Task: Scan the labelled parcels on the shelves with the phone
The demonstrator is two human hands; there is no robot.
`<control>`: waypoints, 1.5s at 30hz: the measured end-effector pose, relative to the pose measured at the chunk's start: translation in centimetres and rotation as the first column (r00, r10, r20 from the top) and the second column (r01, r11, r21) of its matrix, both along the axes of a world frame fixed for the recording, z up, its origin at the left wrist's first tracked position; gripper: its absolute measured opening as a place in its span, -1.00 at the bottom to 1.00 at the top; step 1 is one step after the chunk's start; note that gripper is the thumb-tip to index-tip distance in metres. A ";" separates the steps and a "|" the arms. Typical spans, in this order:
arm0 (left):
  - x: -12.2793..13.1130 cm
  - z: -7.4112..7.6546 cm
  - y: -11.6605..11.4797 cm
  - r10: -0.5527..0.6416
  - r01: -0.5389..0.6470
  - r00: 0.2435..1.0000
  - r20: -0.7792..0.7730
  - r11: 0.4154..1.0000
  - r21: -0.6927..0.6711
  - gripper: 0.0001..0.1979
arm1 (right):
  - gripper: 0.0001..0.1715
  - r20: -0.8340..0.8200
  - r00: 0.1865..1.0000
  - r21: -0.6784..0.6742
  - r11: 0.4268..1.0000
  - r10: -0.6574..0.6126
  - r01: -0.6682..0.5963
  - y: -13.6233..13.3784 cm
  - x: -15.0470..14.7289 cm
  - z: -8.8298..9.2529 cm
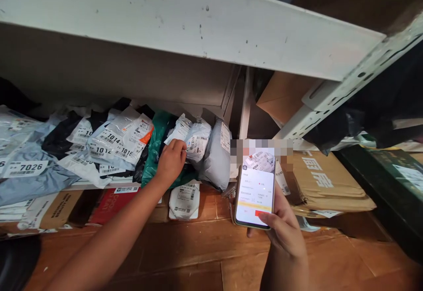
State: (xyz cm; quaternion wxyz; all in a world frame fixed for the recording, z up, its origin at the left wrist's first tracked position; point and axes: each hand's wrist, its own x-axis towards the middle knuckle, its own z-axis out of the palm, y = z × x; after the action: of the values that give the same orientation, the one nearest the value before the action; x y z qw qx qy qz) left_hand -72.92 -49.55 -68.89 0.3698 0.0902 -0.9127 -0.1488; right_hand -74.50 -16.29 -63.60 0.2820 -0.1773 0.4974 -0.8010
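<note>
Clasping in the right hand (286, 222) a slim, bright-screened smartphone (254, 189), tilted face-up, presumably for tapping; beyond, pinching a white, barcode-printed paper label (181, 128) with the left hand (172, 158), perhaps to steady it, near a plump grey plastic parcel (216, 161).

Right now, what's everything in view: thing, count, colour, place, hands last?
Phone: one, lit white, centre right
White packet: one, white, centre
Green bag: one, green, left of packet
Pale parcel: one, whitish, right of packet
Grey parcel: one, grey, left of phone
Bagged parcels: several, white, black, bluish, left
Red box: one, red, lower left
Tan box: one, tan, lower left
Wrapped package: one, white, below packet
Cartons: several, brown, right
Dark box: one, blackish, right
Black bags: several, black, right
Rack: one, white, overhead
Floor: one, brown, bottom
Left hand: one, bare, at packet
Right hand: one, bare, holding phone
</note>
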 end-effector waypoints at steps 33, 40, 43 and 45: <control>0.1 0.2 0.2 -0.006 0.005 0.999 0.040 1.000 0.018 -0.84 | 0.10 -0.039 0.998 0.063 0.997 0.042 -0.039 0.0 -0.1 -0.4; 0.0 0.2 0.4 0.009 -0.009 0.999 0.044 1.000 0.000 -0.85 | 0.11 -0.002 0.999 0.081 0.995 0.051 -0.051 0.0 0.1 0.3; -0.1 0.2 0.5 0.018 -0.017 0.999 0.049 1.000 -0.020 -0.86 | 0.11 0.011 0.999 0.092 0.995 0.040 -0.041 0.0 0.2 0.5; -0.2 0.2 0.5 0.018 -0.016 0.999 0.046 1.000 -0.024 -0.86 | 0.09 0.016 0.999 0.089 0.996 0.030 -0.031 0.1 0.2 0.5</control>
State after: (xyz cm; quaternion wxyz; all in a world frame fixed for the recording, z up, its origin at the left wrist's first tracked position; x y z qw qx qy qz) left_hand -73.07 -49.03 -68.64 0.3510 0.0971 -0.9218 -0.1330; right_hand -74.33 -16.18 -63.10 0.3054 -0.1662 0.5280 -0.7748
